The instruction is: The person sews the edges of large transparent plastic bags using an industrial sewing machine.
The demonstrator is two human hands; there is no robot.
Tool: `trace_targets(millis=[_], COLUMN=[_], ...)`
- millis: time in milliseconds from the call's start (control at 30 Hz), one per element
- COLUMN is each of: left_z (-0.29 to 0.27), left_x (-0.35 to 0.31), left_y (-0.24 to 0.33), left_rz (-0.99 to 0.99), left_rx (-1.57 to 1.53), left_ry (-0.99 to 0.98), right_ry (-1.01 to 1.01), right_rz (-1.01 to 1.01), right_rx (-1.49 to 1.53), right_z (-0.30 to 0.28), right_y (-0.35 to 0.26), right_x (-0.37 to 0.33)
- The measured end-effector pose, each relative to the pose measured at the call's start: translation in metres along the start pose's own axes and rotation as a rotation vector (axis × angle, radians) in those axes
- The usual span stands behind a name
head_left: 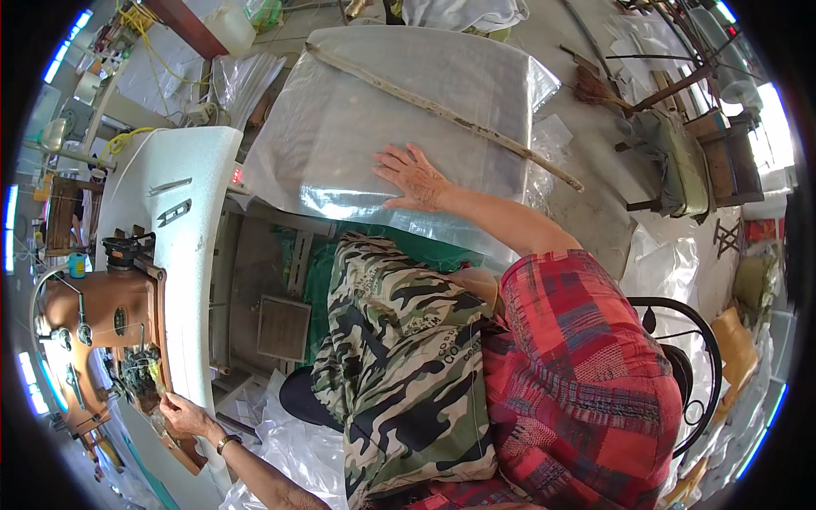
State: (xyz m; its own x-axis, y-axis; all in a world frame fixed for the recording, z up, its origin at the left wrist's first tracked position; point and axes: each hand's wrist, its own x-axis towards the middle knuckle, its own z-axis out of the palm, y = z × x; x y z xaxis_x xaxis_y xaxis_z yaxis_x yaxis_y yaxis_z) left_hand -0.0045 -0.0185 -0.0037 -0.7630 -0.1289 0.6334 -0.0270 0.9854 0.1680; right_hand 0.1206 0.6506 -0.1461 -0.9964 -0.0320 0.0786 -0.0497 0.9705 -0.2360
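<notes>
My right hand (415, 180) rests flat, fingers spread, on a clear plastic sheet (374, 127) laid over a surface in front of me. A long thin wooden stick (442, 110) lies slantwise across the sheet, beyond that hand. On the left, a brown sewing machine (119, 310) is fixed to a white tabletop (191, 280). Close to its needle end is my left hand (189, 418), a watch on the wrist. Its fingers are bent together, and what is between them is too small to tell.
A camouflage cloth (408, 365) covers my lap. To my right curves a black metal chair back (710, 357). Loose clear plastic (293, 446) lies beside the machine table. A padded seat (671, 161) and a broom (595, 87) are at the far right.
</notes>
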Motion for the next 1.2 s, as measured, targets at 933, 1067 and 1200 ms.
trace_targets(millis=[933, 1067, 1200], left_z=[-0.003, -0.004, -0.007], left_x=[-0.004, -0.006, -0.006], left_y=[0.014, 0.022, 0.029], left_rz=[-0.077, -0.091, -0.084], left_rx=[0.064, -0.007, -0.012], left_ry=[0.022, 0.043, 0.039], right_ry=[-0.006, -0.032, -0.042], right_rz=[0.017, -0.018, 0.015], right_rx=[-0.021, -0.010, -0.015], right_z=[0.001, -0.007, -0.012], right_y=[0.001, -0.002, -0.007], right_x=[0.002, 0.004, 0.006])
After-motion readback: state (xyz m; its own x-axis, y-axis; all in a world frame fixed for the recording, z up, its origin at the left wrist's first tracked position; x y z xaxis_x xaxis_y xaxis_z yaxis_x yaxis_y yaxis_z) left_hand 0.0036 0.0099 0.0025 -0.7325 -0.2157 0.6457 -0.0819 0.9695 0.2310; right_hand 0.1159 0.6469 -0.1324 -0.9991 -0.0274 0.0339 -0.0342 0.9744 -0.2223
